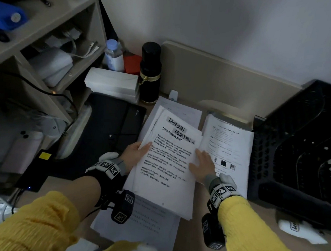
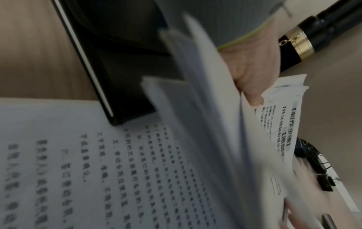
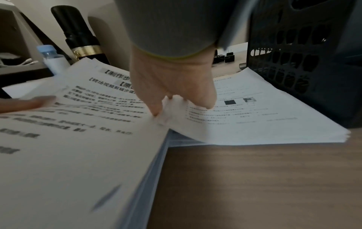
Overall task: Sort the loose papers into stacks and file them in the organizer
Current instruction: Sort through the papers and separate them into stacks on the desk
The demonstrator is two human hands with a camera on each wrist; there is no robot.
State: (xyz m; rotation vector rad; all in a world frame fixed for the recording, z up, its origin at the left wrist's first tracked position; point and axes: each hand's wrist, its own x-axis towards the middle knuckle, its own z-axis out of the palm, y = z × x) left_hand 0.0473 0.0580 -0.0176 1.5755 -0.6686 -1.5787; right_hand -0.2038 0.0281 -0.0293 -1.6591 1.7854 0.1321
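Observation:
A thick stack of printed papers [image 1: 167, 165] with a bold heading is held over the wooden desk. My left hand [image 1: 136, 152] grips its left edge, thumb on top and fingers beneath; the left wrist view shows that hand [image 2: 252, 74] pinching the sheets [image 2: 205, 139]. At the stack's right edge my right hand [image 1: 203, 162] holds on, and its digits [image 3: 176, 86] straddle that edge in the right wrist view. A second neat stack [image 1: 231, 143] lies to the right, against the black perforated organizer [image 1: 299, 137]. More sheets [image 1: 142, 223] lie under the held stack, near me.
A black folder [image 1: 110, 126] lies left of the papers. Behind it stand a black flask [image 1: 150, 74], a water bottle [image 1: 112, 54] and white envelopes [image 1: 112, 82]. A cluttered wooden shelf [image 1: 49, 25] fills the left side. A white item [image 1: 303, 230] lies in front of the organizer.

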